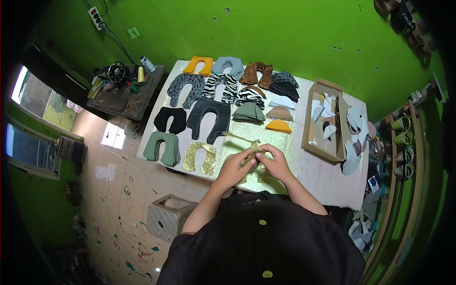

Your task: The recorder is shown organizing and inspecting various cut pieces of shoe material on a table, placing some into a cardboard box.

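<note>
Over the near edge of the table my left hand [233, 167] and my right hand [277, 165] meet, fingertips closed on a small gold piece of material [255, 147]. Its narrow strip stretches off to the upper left. What the fingers cover of the piece is hidden. Under my hands lies a sheet of glittery gold material [249, 126]. Left of my left hand rests a U-shaped gold glitter cutout [192, 156], with a dark grey U-shaped stack [209, 114] beyond it. Farther on sit half-round pieces in green [249, 112] and yellow [278, 126].
More U-shaped stacks, zebra [221, 85], leopard [257, 73] and green [162, 147], cover the table's left and far parts. At right stands a cardboard box [327, 142] holding cut pieces. A sewing machine table [128, 99] is far left; a sandal rack [403, 142] is right.
</note>
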Available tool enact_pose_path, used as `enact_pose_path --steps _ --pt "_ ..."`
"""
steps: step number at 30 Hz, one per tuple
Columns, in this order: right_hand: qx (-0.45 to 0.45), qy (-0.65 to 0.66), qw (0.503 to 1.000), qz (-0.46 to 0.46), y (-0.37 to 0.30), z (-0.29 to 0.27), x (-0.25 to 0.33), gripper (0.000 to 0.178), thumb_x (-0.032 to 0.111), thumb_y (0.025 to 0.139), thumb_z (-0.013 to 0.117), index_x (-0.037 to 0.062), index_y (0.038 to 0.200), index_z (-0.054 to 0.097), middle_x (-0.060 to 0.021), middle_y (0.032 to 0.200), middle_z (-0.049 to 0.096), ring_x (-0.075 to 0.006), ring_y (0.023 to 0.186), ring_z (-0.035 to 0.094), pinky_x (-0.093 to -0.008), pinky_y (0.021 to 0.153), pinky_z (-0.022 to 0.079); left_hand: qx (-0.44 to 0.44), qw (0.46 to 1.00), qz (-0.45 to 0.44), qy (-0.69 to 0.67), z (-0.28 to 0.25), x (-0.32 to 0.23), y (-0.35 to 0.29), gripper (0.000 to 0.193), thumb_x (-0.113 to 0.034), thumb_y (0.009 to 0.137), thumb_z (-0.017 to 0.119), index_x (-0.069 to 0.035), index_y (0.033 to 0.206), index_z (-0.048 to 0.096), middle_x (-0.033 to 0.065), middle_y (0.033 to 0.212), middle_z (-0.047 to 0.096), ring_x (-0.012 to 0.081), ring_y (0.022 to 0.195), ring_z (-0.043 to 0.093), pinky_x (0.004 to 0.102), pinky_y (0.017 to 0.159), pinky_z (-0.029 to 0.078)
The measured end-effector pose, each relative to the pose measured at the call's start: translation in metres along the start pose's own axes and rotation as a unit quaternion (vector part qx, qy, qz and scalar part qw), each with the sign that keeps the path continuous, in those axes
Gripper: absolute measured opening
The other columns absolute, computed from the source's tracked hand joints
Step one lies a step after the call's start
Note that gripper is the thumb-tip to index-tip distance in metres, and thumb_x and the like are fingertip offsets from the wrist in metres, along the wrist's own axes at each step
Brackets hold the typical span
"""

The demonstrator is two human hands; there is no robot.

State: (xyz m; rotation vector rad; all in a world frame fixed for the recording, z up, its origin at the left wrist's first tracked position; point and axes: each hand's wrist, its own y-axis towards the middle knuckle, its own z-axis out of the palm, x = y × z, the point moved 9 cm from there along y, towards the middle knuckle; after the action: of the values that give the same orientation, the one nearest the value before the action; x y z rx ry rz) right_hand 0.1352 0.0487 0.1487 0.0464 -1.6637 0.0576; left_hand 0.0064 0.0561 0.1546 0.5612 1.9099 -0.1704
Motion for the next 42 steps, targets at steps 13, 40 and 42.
enact_pose_path --steps 13,40,42 --pt "0.163 -0.289 0.939 -0.091 -0.006 0.036 0.057 0.027 0.005 0.079 0.050 0.0177 0.098 0.065 -0.0005 0.085 0.057 -0.0168 0.085 0.053 -0.0412 0.093 0.021 0.026 0.995 0.092 0.034 -0.042 -0.014 0.002 0.037 -0.030 0.069 0.075 -0.008 0.096 0.063 0.0095 0.115 0.056 0.0293 0.119 0.042 0.0429 0.097 0.032" --pt "-0.252 -0.308 0.902 0.169 -0.037 -0.022 -0.137 0.029 0.025 0.074 0.068 0.0106 0.096 0.056 -0.0052 0.057 0.054 -0.0203 0.057 0.054 -0.0344 0.070 0.038 0.045 0.973 -0.170 0.150 0.019 0.148 0.002 0.041 -0.042 0.083 0.059 -0.002 0.091 0.059 0.0163 0.069 0.060 0.0341 0.065 0.060 0.0419 0.058 0.045" --pt "-0.261 -0.332 0.893 0.153 -0.036 -0.020 -0.131 0.031 0.027 0.075 0.067 0.0109 0.098 0.055 -0.0050 0.056 0.054 -0.0216 0.057 0.054 -0.0347 0.075 0.035 0.052 0.969 -0.165 0.175 0.020 0.142 0.004 0.040 -0.041 0.083 0.059 -0.003 0.093 0.059 0.0158 0.071 0.061 0.0338 0.066 0.060 0.0420 0.060 0.046"
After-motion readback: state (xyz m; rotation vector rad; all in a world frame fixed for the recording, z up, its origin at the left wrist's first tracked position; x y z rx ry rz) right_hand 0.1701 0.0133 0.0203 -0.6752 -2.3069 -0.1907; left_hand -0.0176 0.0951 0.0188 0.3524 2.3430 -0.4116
